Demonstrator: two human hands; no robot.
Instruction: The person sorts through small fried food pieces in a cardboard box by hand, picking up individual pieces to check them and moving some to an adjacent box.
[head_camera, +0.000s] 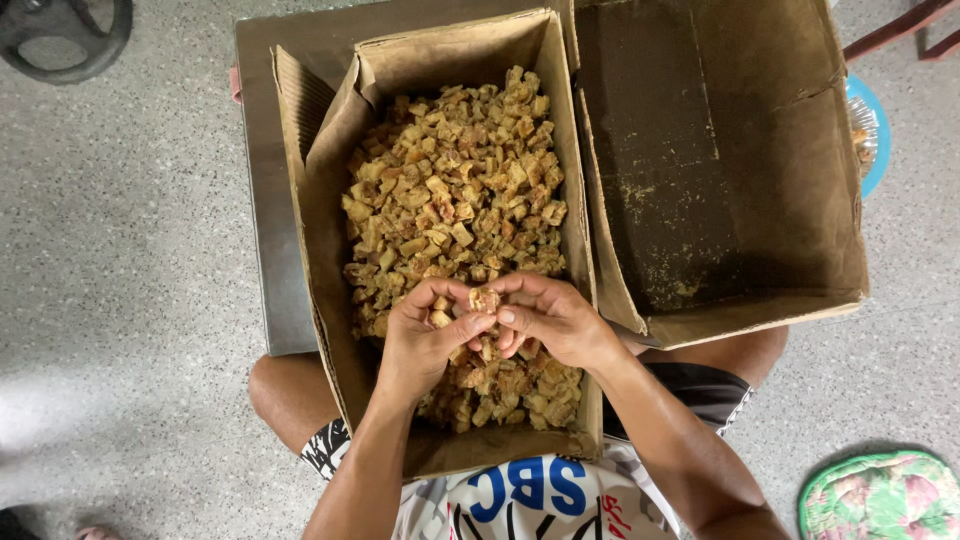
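Fingers (478, 322) of both hands are pinching one small tan chunk (485, 298) between them, just above the near end of the full cardboard box (325, 210). I am curling my left hand (425, 335) around a second little piece against the palm, and I am bringing my right hand (550, 320) in from the other side, thumb and forefinger closing on the same chunk. That box is resting across my knees and is holding a heap of dried golden-brown pieces (455, 190), piled deep from its far wall to its near wall. Touching the box's right wall, an empty cardboard box (720, 170) is lying open, with only crumbs dusting its bottom. Beneath the full box a grey metal sheet (265, 200) is showing at its left side.
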